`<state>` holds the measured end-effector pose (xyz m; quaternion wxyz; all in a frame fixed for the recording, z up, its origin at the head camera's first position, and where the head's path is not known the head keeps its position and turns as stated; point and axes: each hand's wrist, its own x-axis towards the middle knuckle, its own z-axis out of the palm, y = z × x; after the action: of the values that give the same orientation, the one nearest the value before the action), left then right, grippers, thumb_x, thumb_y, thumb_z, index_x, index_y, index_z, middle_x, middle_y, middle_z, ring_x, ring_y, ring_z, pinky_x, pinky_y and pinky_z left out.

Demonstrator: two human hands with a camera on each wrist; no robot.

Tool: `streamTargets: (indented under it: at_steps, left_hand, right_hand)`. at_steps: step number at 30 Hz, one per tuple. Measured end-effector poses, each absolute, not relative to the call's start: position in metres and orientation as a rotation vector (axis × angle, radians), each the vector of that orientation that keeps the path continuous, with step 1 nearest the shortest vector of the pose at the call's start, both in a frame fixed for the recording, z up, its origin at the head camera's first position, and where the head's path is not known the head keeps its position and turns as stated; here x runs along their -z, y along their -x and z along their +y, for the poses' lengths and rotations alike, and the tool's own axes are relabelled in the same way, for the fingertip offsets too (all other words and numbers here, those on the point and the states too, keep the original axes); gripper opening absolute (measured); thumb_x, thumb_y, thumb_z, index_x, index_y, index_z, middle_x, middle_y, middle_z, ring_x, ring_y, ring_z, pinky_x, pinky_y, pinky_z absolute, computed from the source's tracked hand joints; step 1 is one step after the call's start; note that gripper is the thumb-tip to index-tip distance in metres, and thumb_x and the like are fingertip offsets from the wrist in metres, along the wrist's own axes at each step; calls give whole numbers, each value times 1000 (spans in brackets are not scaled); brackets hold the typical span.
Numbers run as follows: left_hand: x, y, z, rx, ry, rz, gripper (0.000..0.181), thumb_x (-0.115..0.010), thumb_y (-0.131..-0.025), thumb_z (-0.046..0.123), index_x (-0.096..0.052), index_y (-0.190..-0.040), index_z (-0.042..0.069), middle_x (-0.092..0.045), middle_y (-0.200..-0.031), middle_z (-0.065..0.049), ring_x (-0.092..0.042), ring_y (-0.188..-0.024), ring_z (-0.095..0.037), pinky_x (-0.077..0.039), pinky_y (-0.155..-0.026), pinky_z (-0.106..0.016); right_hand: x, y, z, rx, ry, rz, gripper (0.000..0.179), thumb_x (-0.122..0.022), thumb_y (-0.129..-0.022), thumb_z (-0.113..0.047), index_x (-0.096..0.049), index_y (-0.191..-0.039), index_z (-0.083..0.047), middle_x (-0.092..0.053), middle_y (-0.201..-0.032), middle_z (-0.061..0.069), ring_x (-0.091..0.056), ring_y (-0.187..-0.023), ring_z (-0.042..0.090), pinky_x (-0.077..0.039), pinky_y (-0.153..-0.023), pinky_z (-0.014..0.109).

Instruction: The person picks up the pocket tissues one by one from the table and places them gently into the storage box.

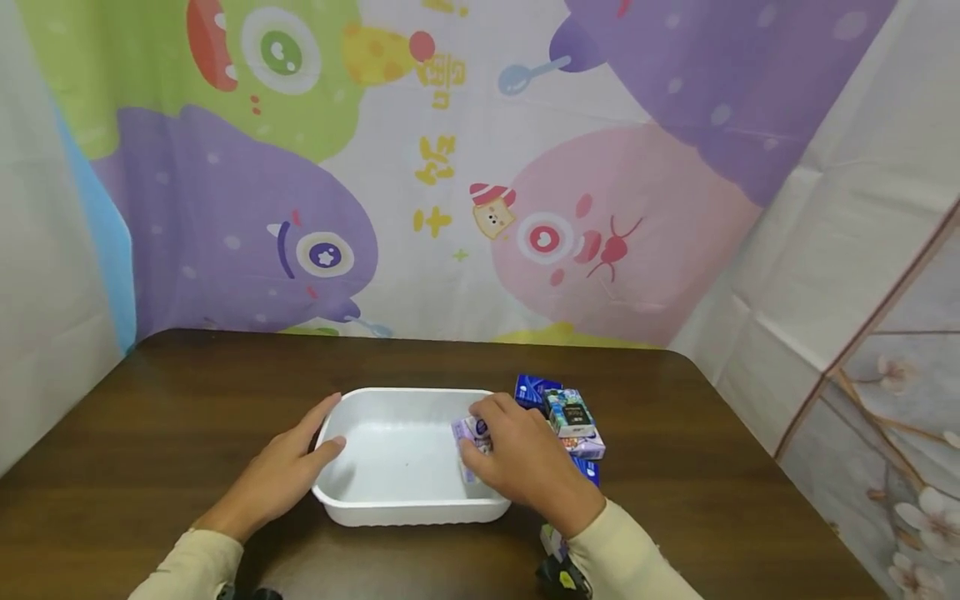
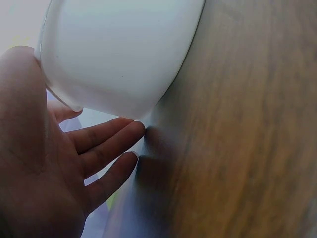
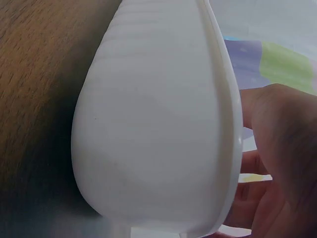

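A white plastic tray [image 1: 405, 507] with raised walls stands on the table. My left hand [image 1: 281, 471] holds its left end, thumb over the rim and fingers along the outside. The left wrist view shows these fingers [image 2: 111, 146] spread against the tray's outer wall [image 2: 119, 59]. Inside the tray's right end, my right hand [image 1: 525, 454] grips a small purple-and-white box [image 1: 467, 432], partly covered by the fingers. From the right wrist, the tray's wall [image 3: 158, 109] hides the box and most of the fingertips.
Beside the tray's right end lies a pile of small boxes: a dark blue box [image 1: 531, 388], a green-blue patterned box [image 1: 568, 412] on top, a purple-white box [image 1: 592, 446] and another blue box [image 1: 587, 470]. A partly hidden box [image 1: 553, 542] lies near my right sleeve.
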<state>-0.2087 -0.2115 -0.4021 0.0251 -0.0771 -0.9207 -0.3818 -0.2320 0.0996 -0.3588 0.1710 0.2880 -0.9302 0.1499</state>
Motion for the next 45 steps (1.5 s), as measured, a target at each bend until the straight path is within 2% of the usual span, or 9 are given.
streamTargets:
  at_steps: [14, 22, 29, 38, 45]
  left_hand:
    - [408, 204, -212, 1192, 231, -2834, 66, -53, -103, 40, -27, -159, 18, -46, -149, -23, -54, -124, -43, -46, -93, -60]
    - [406, 204, -213, 1178, 223, -2839, 66, -53, -103, 41, -28, -159, 18, -46, -149, -23, -55, -123, -43, -47, -91, -60]
    - [402, 208, -212, 1160, 228, -2857, 67, -53, -103, 42, -27, -160, 19, -46, -149, -23, -53, -126, -44, -45, -92, -62]
    - [402, 207, -213, 1174, 223, -2877, 67, -52, -103, 41, -25, -160, 18, -43, -151, -24, -52, -127, -45, -46, -92, -62]
    - [403, 209, -213, 1165, 235, -2862, 67, -53, -103, 42, -25, -160, 18, -44, -150, -24, -52, -127, -46, -45, -92, -63]
  right_hand:
    - [365, 230, 100, -383, -772, -2711, 40, -69, -92, -41, -69, -117, -11, -65, -108, 6, -62, -89, 20, -50, -83, 41]
    - [366, 233, 99, -384, -754, -2785, 42, -68, -92, -42, -69, -122, -12, -64, -114, 8, -62, -97, 25, -50, -89, 45]
    - [367, 235, 100, -393, -747, -2759, 41, -68, -92, -42, -69, -117, -9, -66, -120, 7, -65, -107, 24, -49, -93, 47]
    - [370, 237, 99, -341, -762, -2742, 42, -69, -92, -44, -70, -117, -10, -68, -116, 7, -65, -106, 23, -49, -89, 46]
    - [366, 236, 99, -324, -727, -2776, 43, -68, -93, -46, -70, -119, -12, -67, -117, 8, -64, -109, 26, -47, -93, 49]
